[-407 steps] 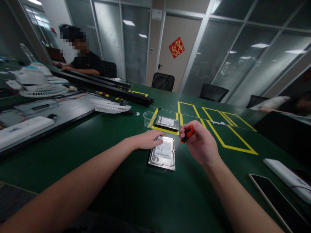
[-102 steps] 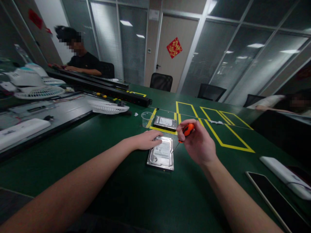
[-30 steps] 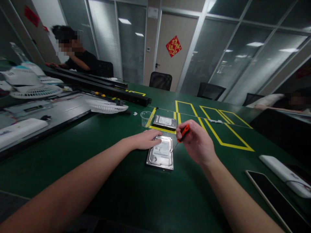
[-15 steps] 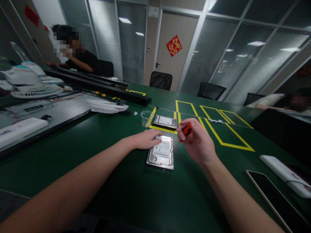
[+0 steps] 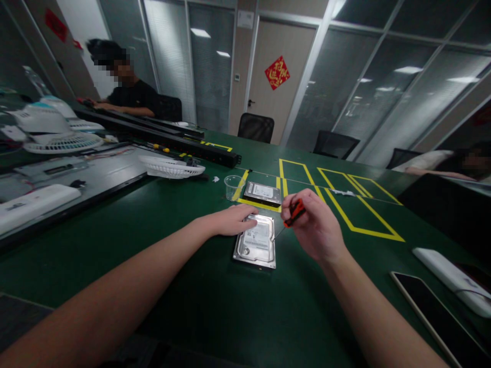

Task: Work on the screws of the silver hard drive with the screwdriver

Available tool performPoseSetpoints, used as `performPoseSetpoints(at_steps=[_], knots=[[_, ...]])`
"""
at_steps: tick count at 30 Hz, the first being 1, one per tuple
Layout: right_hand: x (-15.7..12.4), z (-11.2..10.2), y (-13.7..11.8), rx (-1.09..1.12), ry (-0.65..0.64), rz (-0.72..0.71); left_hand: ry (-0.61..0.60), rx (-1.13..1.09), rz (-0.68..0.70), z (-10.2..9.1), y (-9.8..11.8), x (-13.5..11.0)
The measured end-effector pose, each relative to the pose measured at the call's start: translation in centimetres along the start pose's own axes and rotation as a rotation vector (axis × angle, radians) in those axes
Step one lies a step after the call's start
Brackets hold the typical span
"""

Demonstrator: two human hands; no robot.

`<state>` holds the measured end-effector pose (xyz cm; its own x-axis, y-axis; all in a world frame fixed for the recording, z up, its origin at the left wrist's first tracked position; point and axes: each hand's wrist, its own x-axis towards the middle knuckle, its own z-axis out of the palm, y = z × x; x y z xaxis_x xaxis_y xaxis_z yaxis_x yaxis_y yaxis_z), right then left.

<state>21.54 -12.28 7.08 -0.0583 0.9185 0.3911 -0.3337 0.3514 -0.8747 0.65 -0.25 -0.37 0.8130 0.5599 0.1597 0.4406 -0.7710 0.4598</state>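
Note:
A silver hard drive lies flat on the green table in front of me. My left hand rests flat on its far left corner, fingers stretched out. My right hand is closed round a small screwdriver with an orange and black handle; its thin shaft slants down to the drive's right edge. A second hard drive lies farther back on yellow tape lines, beside a clear plastic cup.
Yellow taped rectangles mark the table to the right. A white fan grille and a black power strip lie at the left. A dark tablet and a white bar sit at the right. Another person sits at the far left; another person's sleeve shows at the far right.
My right hand has shifted its grip slightly on the screwdriver handle over the last second; the left hand and the drive stay where they were. The person at the far left lowered an arm.

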Motion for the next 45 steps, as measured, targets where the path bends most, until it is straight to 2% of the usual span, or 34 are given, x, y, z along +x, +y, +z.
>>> performPoseSetpoints(at_steps=[14, 21, 45], knots=[[0.3, -0.25, -0.05, 0.001, 0.056, 0.022, 0.0, -0.015, -0.005, -0.16, 0.25, -0.11], [0.21, -0.19, 0.05, 0.04, 0.021, -0.002, -0.009, -0.003, -0.008, -0.24, 0.58, -0.08], [0.31, -0.14, -0.17, -0.008, 0.037, 0.018, -0.005, -0.014, -0.017, -0.06, 0.16, -0.15]])
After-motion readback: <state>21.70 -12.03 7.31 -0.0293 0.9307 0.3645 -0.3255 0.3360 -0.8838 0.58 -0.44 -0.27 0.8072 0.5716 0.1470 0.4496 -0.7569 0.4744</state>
